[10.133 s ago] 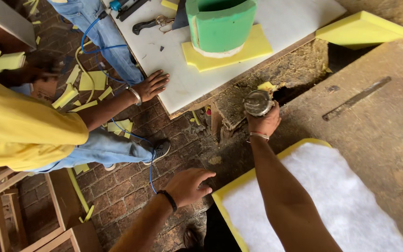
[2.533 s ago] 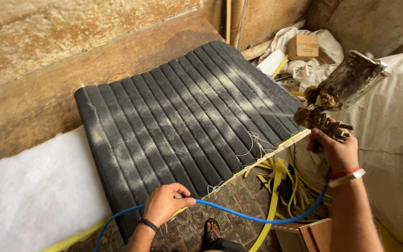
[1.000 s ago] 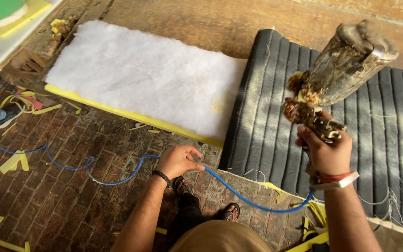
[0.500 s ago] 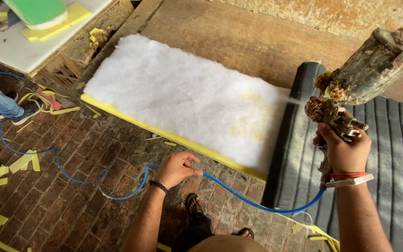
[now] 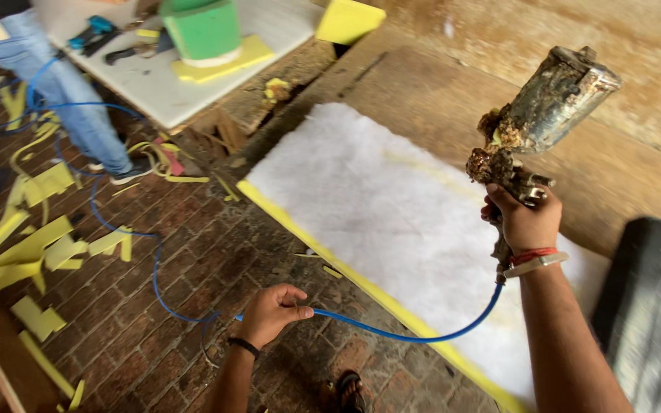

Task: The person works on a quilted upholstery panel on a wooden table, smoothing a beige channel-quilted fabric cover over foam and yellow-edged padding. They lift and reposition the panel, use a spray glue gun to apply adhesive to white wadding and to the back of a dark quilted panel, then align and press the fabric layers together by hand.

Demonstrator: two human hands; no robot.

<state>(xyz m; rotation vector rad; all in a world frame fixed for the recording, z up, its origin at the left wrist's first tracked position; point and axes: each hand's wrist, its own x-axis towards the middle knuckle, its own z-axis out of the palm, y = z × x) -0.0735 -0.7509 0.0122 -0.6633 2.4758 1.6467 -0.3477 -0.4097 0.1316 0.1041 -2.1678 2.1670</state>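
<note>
One head-worn camera looks steeply down, close over the hands and brick floor (image 5: 193, 275)

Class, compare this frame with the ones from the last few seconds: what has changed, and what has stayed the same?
The view swung left from the dark ribbed panel to the white wadding sheet, now beneath the spray gun. Unchanged: the right hand grips the gun, and the left hand holds the blue hose.

Soft, even daylight fills the scene, bright with only faint shadows. The white padding (image 5: 392, 222) beside the right hand (image 5: 525, 222) is nearly washed out. The dark cushion (image 5: 652, 306) right of that hand is motion-blurred; edges bend slightly.
</note>
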